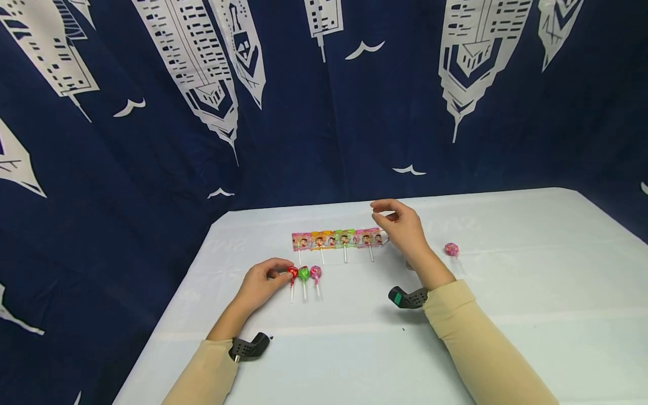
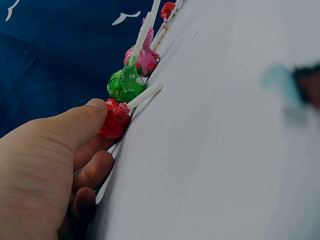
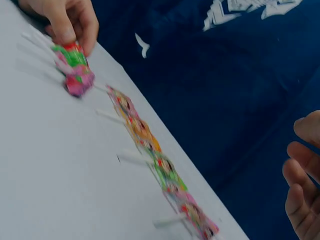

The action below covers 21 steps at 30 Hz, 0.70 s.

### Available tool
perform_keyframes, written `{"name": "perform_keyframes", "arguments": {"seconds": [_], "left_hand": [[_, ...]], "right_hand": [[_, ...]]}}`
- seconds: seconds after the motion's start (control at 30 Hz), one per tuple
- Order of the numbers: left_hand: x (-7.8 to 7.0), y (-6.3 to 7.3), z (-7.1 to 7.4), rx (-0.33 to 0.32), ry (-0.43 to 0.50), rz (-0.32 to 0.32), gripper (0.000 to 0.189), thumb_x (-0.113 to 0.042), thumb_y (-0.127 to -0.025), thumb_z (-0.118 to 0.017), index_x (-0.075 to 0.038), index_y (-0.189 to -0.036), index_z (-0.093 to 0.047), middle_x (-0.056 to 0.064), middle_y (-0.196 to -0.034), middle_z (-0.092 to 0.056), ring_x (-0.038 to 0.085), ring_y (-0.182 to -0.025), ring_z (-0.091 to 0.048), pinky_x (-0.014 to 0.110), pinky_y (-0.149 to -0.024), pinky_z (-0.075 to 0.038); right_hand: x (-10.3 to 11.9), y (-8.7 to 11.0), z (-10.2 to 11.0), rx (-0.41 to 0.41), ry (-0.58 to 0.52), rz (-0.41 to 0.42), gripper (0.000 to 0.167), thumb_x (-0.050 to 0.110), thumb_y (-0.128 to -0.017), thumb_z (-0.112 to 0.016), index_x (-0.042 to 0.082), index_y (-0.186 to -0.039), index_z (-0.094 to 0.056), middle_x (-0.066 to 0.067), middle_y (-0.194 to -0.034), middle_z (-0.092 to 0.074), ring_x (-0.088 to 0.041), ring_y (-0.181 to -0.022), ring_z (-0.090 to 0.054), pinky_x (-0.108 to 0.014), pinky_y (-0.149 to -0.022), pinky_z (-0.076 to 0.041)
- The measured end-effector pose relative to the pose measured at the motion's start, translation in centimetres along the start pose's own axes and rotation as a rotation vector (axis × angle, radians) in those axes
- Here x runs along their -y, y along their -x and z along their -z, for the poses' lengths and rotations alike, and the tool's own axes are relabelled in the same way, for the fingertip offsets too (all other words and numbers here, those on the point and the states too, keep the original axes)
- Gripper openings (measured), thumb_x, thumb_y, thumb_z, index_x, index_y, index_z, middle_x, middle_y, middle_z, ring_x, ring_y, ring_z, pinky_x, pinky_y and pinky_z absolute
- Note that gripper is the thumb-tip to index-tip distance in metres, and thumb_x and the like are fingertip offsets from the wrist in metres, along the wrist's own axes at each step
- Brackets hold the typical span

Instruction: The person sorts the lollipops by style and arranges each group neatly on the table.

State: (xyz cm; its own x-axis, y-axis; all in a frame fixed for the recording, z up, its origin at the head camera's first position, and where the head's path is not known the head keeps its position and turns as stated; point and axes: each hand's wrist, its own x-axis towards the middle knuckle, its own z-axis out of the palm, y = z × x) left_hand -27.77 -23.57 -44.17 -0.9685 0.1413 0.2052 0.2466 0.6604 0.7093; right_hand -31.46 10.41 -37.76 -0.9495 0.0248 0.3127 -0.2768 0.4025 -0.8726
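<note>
My left hand (image 1: 260, 286) pinches the head of a red-wrapped lollipop (image 2: 115, 120) between thumb and fingers. Right beside it lie a green lollipop (image 1: 304, 274) and a pink lollipop (image 1: 316, 273), their sticks pointing toward me in the head view. Behind them stretches a row of flat-packed lollipops (image 1: 345, 238) in pink, orange and green wrappers. My right hand (image 1: 403, 229) hovers at the row's right end, fingers loosely bent and holding nothing; the right wrist view shows the gap between thumb and fingers bare.
Off to the right, another pink lollipop (image 1: 451, 250) lies alone on the white table (image 1: 531, 304). A small thing (image 1: 409, 265) is mostly hidden by my right wrist. A dark blue cloth (image 1: 324, 129) with white building prints hangs behind the table.
</note>
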Motion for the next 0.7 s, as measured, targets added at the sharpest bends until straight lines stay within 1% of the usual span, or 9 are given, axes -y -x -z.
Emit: {"name": "perform_keyframes", "arguments": {"seconds": [0.13, 0.27, 0.37, 0.47, 0.57, 0.63, 0.7], "left_hand": [[-0.1, 0.0, 0.0, -0.005, 0.001, 0.003, 0.023, -0.022, -0.087, -0.078, -0.02, -0.11, -0.075, 0.0, -0.088, -0.07, 0.012, -0.072, -0.053, 0.024, -0.064, -0.041], [-0.1, -0.1, 0.0, -0.005, -0.006, 0.008, 0.023, -0.022, -0.087, -0.078, -0.02, -0.11, -0.075, 0.0, -0.088, -0.07, 0.012, -0.072, -0.053, 0.024, -0.064, -0.04], [-0.1, 0.0, 0.0, -0.006, -0.009, 0.009, 0.023, -0.022, -0.087, -0.078, -0.02, -0.11, -0.075, 0.0, -0.088, -0.07, 0.012, -0.072, -0.053, 0.024, -0.065, -0.041], [-0.1, 0.0, 0.0, -0.009, -0.005, 0.008, 0.023, -0.022, -0.087, -0.078, -0.02, -0.11, -0.075, 0.0, -0.089, -0.071, 0.012, -0.072, -0.053, 0.024, -0.064, -0.04], [0.0, -0.1, 0.0, -0.009, 0.0, 0.007, 0.023, -0.022, -0.087, -0.078, -0.02, -0.11, -0.075, 0.0, -0.094, -0.072, 0.012, -0.072, -0.054, 0.024, -0.064, -0.041], [0.1, -0.1, 0.1, -0.005, 0.005, 0.008, 0.023, -0.022, -0.087, -0.077, -0.021, -0.11, -0.075, 0.0, -0.095, -0.073, 0.011, -0.073, -0.054, 0.024, -0.065, -0.041], [0.1, -0.1, 0.1, -0.002, 0.007, 0.008, 0.023, -0.022, -0.087, -0.077, -0.021, -0.11, -0.075, 0.0, -0.096, -0.073, 0.011, -0.073, -0.055, 0.024, -0.065, -0.042]], "right_hand": [[-1.2, -0.6, 0.9, -0.036, 0.034, -0.015, 0.028, 0.02, -0.098, -0.063, 0.013, -0.125, -0.066, -0.012, -0.125, -0.067, -0.023, -0.097, -0.059, -0.021, -0.07, -0.046], [-2.4, -0.9, 1.5, -0.051, 0.09, -0.062, 0.03, 0.022, -0.098, -0.062, 0.014, -0.127, -0.065, -0.013, -0.127, -0.065, -0.027, -0.103, -0.06, -0.023, -0.076, -0.047], [-3.3, -1.1, 1.6, -0.048, 0.119, -0.096, 0.031, 0.023, -0.098, -0.062, 0.014, -0.128, -0.064, -0.014, -0.128, -0.064, -0.029, -0.106, -0.06, -0.027, -0.08, -0.046], [-4.3, -1.2, 1.7, -0.034, 0.146, -0.112, 0.033, 0.022, -0.098, -0.062, 0.012, -0.129, -0.064, -0.016, -0.128, -0.062, -0.03, -0.106, -0.059, -0.028, -0.08, -0.045], [-5.2, -1.3, 1.7, -0.02, 0.172, -0.125, 0.034, 0.021, -0.097, -0.062, 0.011, -0.13, -0.063, -0.017, -0.126, -0.062, -0.031, -0.106, -0.057, -0.03, -0.079, -0.044], [-5.7, -1.3, 1.7, -0.011, 0.19, -0.13, 0.035, 0.021, -0.097, -0.062, 0.009, -0.13, -0.062, -0.018, -0.126, -0.061, -0.033, -0.108, -0.058, -0.033, -0.083, -0.045], [-6.1, -1.4, 1.7, -0.002, 0.194, -0.132, 0.036, 0.021, -0.097, -0.063, 0.008, -0.131, -0.062, -0.019, -0.126, -0.061, -0.036, -0.113, -0.059, -0.038, -0.089, -0.047]]}}
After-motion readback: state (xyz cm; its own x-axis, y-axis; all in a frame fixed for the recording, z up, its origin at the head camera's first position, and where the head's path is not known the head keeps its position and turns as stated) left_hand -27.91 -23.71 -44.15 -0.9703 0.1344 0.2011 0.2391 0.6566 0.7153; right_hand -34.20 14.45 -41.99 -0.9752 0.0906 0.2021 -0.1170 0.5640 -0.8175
